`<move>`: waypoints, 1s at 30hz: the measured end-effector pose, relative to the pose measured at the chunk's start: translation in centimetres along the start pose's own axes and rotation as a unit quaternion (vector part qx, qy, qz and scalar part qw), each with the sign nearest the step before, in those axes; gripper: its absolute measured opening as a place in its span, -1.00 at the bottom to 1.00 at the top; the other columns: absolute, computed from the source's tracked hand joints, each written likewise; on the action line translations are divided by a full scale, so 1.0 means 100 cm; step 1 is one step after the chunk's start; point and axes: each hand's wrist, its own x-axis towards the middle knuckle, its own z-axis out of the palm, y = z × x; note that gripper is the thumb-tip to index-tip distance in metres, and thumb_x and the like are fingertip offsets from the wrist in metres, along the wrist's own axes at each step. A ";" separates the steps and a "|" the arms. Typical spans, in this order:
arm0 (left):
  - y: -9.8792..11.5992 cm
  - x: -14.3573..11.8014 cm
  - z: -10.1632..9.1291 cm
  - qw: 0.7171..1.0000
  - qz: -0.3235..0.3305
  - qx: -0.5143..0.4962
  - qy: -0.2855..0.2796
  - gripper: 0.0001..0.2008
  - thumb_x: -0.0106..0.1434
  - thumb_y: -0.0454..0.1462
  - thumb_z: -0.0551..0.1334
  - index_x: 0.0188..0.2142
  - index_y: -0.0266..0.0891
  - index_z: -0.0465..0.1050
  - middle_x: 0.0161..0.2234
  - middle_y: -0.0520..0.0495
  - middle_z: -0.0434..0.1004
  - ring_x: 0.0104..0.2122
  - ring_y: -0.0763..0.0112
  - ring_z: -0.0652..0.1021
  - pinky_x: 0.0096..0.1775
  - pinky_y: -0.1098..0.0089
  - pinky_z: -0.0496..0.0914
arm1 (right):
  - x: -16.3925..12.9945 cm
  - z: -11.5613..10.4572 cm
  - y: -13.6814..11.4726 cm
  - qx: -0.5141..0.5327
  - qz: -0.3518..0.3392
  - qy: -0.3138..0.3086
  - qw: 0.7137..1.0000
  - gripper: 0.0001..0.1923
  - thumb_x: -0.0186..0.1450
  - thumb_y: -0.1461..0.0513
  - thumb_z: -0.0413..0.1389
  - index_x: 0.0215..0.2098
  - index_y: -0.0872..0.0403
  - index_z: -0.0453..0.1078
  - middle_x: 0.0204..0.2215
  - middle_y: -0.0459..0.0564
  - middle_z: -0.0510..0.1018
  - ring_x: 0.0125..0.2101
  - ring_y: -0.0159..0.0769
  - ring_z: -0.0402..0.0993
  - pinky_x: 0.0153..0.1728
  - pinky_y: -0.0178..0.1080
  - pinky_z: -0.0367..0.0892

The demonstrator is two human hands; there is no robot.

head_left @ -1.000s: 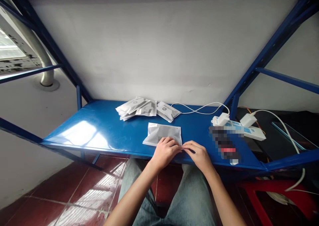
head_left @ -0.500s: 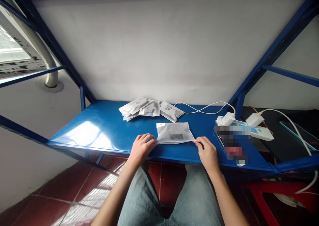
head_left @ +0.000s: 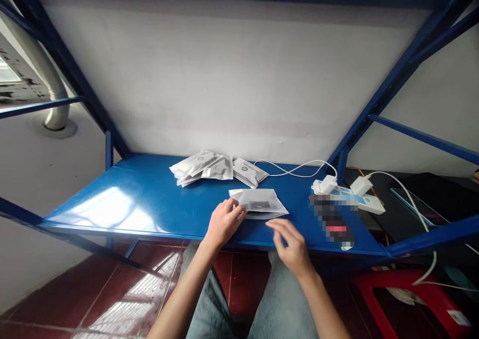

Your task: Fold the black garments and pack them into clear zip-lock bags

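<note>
— Two hands at our blue counter (head_left: pixel 149 204): left hand (head_left: pixel 223 223) pinches the flat grey pouch (head_left: pixel 259 204) at its near-left corner.

— Right hand (head_left: pixel 291 244) hovers open just beside it. We judge it light, floppy, slick; grip the edges.

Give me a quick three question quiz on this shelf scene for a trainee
1. True or false: the left hand grips the near pouch.
2. Which hand is off the pouch? A) left B) right
3. Fill in: the pouch pile lies on the blue ____.

Key: 1 true, at its left edge. 2 B, the right hand hovers beside it, open. 3 shelf.
</note>
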 end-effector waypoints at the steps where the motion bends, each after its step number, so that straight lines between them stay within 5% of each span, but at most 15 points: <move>1: 0.001 0.001 0.002 1.000 0.004 0.004 0.014 -0.78 0.49 -0.20 0.14 -0.21 -0.11 0.56 -0.20 -0.09 0.54 -0.31 0.37 0.48 -0.22 0.36 0.39 | 0.001 0.007 -0.007 0.007 -0.012 -0.032 0.999 -0.49 0.46 0.35 -0.06 0.25 -0.19 0.40 0.07 0.03 0.57 0.11 -0.12 0.51 0.15 0.00 0.48; 7: 0.007 0.010 0.011 0.996 -0.024 0.001 0.087 -0.80 0.47 -0.22 0.17 -0.25 -0.14 0.55 -0.21 -0.08 0.56 -0.31 0.38 0.49 -0.23 0.38 0.40 | 0.026 0.041 -0.010 -0.048 0.066 -0.084 0.993 -0.48 0.53 0.16 -0.07 0.43 -0.05 0.20 0.39 0.09 0.29 0.33 0.00 0.31 0.22 -0.01 0.42; 11: 0.005 0.015 0.010 0.996 -0.036 -0.029 0.083 -0.79 0.47 -0.16 0.18 -0.18 -0.15 0.56 -0.08 -0.14 0.56 -0.17 0.33 0.55 -0.11 0.34 0.46 | 0.043 0.049 0.005 -0.096 0.116 -0.095 0.984 -0.41 0.48 0.06 0.04 0.43 0.00 0.18 0.35 0.22 0.32 0.23 0.10 0.43 0.10 0.04 0.50; 15: -0.001 0.018 0.007 0.987 -0.092 -0.116 -0.068 -0.53 0.51 0.02 0.05 0.29 -0.06 0.34 0.37 -0.16 0.26 0.35 0.15 0.30 0.29 0.08 0.27 | 0.057 0.051 0.010 -0.162 0.120 -0.162 0.966 -0.46 0.45 0.08 0.11 0.35 0.01 0.31 0.23 0.21 0.49 0.16 0.08 0.50 0.10 0.03 0.47; 20: -0.007 0.029 0.007 0.946 -0.163 -0.120 -0.253 -0.42 0.56 0.04 -0.27 0.47 0.05 0.01 0.48 0.00 0.03 0.47 0.24 0.04 0.40 -0.04 -0.02 | 0.062 0.053 0.013 -0.190 0.146 -0.197 0.951 -0.65 0.44 0.22 0.05 0.13 0.05 0.52 0.01 0.18 0.65 -0.04 0.02 0.62 -0.02 -0.06 0.48; 25: -0.018 0.035 0.008 0.935 -0.131 -0.061 -0.325 -0.42 0.57 -0.01 -0.29 0.49 0.01 -0.09 0.49 0.01 -0.02 0.47 0.22 0.03 0.40 -0.03 0.01 | 0.061 0.040 0.013 -0.167 0.119 -0.221 0.954 -0.63 0.43 0.25 0.01 0.13 0.00 0.51 -0.06 0.12 0.66 -0.05 -0.05 0.60 0.01 -0.10 0.44; 30: -0.018 0.027 0.013 0.935 -0.103 -0.006 -0.340 -0.45 0.55 -0.06 -0.11 0.48 0.05 -0.01 0.50 0.02 -0.07 0.48 0.15 0.00 0.41 -0.09 -0.08 | 0.045 0.002 0.015 -0.063 0.022 -0.265 0.962 -0.51 0.30 0.38 0.03 0.11 -0.14 0.49 0.20 -0.05 0.49 0.15 -0.15 0.43 0.19 -0.10 0.32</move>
